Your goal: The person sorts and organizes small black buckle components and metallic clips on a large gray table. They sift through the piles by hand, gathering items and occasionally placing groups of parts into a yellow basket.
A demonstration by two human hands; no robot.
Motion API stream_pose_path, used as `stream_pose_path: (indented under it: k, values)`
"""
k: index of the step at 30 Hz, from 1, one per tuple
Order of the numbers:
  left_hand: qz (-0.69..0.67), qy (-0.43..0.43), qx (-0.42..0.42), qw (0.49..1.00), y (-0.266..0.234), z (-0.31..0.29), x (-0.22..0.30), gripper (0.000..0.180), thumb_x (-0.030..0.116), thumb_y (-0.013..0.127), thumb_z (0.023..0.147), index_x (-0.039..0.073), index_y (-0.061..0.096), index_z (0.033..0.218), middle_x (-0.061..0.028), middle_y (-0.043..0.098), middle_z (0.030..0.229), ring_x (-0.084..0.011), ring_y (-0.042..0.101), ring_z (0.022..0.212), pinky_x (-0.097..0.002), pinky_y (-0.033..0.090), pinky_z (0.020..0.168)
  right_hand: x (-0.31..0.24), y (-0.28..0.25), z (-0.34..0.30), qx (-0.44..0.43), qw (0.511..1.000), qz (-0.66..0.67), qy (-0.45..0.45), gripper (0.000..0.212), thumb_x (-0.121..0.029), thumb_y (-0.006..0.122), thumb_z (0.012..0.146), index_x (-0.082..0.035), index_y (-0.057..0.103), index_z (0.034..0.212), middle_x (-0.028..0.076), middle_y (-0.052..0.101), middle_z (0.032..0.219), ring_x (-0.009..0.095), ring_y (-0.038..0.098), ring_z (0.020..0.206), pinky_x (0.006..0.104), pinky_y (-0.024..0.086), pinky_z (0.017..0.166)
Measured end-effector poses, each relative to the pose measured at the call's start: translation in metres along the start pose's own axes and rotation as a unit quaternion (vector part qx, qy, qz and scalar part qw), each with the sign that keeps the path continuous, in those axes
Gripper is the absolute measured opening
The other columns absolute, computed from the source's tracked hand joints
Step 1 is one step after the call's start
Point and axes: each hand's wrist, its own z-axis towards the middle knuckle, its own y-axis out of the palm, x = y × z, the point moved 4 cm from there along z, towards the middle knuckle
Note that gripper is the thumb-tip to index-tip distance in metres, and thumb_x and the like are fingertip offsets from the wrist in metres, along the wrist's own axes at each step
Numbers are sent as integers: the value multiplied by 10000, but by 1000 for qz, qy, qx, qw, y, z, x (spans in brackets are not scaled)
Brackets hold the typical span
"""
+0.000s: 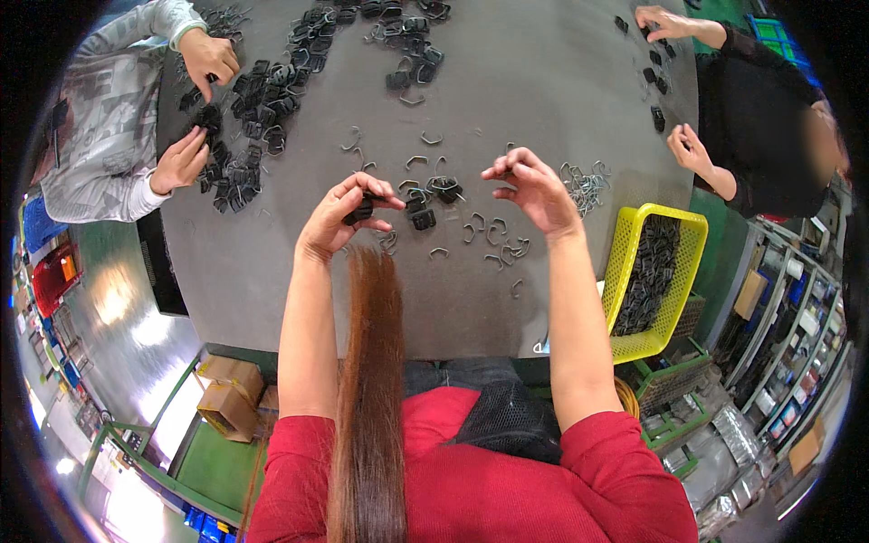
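In my left hand (pixel 342 214) is a small black plastic buckle (pixel 360 212), gripped between thumb and fingers above the table. My right hand (pixel 536 192) is raised to the right of it, its fingers bent into a pinch; whatever small thing may be at the fingertips is too small to name. Between my hands lie a few black buckles (pixel 423 219) with bent metal wire hooks (pixel 416 163) around them. More loose wire hooks (pixel 496 232) are scattered on the grey table (pixel 380 312), and a denser pile of hooks (pixel 587 186) lies beside my right wrist.
A yellow basket (pixel 625 348) full of black parts stands right of my right forearm. Several buckles with wire hooks (pixel 262 100) are heaped at the far left. One co-worker's hands (pixel 206 61) work there; another's hand (pixel 691 150) is at the right edge. Cardboard boxes (pixel 228 407) sit lower left.
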Motion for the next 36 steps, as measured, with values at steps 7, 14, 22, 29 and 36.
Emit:
stream_pose_path:
  k: [7,14,22,29,36]
  values:
    - [650,-16,278,707,0,2,-43,446,388,762,682,33,569,870,-77,633,749,-232,619,676,-352,482,607,48,22,35,144,612,-777,30,458,-309,782,657,-23,582,953,142,638,876,288,638,830,386,506,741]
    - [668,6,239,705,13,1,-74,374,269,766,679,38,557,886,-106,620,872,-267,609,819,-369,477,704,48,33,31,108,756,-645,30,249,-216,746,664,-56,659,835,132,665,872,290,631,871,390,489,767]
    - [189,-124,63,972,1,-29,-61,204,207,674,813,89,590,957,-22,632,868,-102,601,770,-226,474,614,31,-28,-3,124,877,-462,-35,289,-136,724,709,-7,629,950,32,622,790,106,557,673,242,448,588]
    - [187,-127,-5,974,86,-1,-72,196,227,582,890,77,559,1014,-43,612,956,-145,616,834,-257,512,642,-2,-76,-113,169,959,-226,-25,238,-77,628,777,-38,627,1012,-9,586,757,55,508,616,192,368,493]
    - [303,24,-177,936,322,74,-181,479,370,591,866,6,499,1162,-120,562,1106,-203,549,1040,-350,486,829,-78,-189,-289,474,803,-310,-187,263,-120,619,807,-54,607,1062,10,607,852,89,550,702,222,447,582]
